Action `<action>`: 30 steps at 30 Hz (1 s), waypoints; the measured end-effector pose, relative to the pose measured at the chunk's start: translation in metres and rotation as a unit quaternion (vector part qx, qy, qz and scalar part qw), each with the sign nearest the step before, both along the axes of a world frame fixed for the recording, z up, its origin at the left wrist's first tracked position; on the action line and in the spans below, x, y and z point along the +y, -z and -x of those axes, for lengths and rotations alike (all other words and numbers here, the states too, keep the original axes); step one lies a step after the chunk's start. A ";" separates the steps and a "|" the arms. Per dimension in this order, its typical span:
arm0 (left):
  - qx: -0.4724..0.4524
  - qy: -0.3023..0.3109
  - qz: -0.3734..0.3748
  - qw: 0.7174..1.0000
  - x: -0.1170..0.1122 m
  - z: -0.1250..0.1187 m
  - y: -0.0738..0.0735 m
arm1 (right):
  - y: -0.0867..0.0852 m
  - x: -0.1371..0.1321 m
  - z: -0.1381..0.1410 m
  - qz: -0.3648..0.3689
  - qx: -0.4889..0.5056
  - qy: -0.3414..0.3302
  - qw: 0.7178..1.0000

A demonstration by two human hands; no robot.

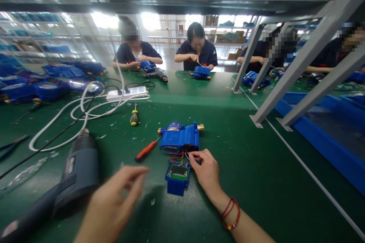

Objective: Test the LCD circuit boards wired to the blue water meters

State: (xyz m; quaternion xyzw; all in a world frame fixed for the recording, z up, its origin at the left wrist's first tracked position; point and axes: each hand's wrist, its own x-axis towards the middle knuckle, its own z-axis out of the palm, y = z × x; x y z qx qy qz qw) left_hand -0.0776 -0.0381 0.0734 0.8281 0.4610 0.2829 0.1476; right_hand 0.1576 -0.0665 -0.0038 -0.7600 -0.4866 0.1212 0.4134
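A blue water meter (pixel 179 138) with brass ends lies on the green table in front of me. Thin red, yellow and white wires (pixel 181 155) run from its underside to a small blue box holding a green circuit board (pixel 178 172). My right hand (pixel 205 169) is closed at the wires on the right, pinching a wire between thumb and forefinger; the exact grip is partly hidden. My left hand (pixel 114 199), a little blurred, hovers between the heat gun (pixel 78 170) and the circuit board, thumb and forefinger stretched out with nothing between them.
An orange screwdriver (pixel 146 151) lies left of the meter, a yellow-black one (pixel 134 116) farther back. Pliers (pixel 13 146), a white power strip (pixel 128 93) and looped cables occupy the left. Metal struts (pixel 299 51) and a blue tray (pixel 327 136) stand right. Co-workers sit opposite.
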 end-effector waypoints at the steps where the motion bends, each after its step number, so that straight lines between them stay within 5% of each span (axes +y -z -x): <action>1: 0.019 0.048 0.016 0.999 -0.001 -0.024 0.009 | -0.001 0.000 0.000 0.001 0.000 -0.001 1.000; 4: 0.104 0.047 -0.058 0.992 0.008 -0.084 0.033 | -0.002 0.000 0.000 0.004 -0.002 -0.002 1.000; 7: 0.157 0.023 -0.077 0.984 0.023 -0.113 0.047 | -0.002 0.000 0.000 0.008 0.000 -0.001 1.000; 30: 0.300 0.024 -0.095 0.949 0.033 -0.125 0.049 | -0.006 -0.005 0.003 0.019 0.051 0.003 0.999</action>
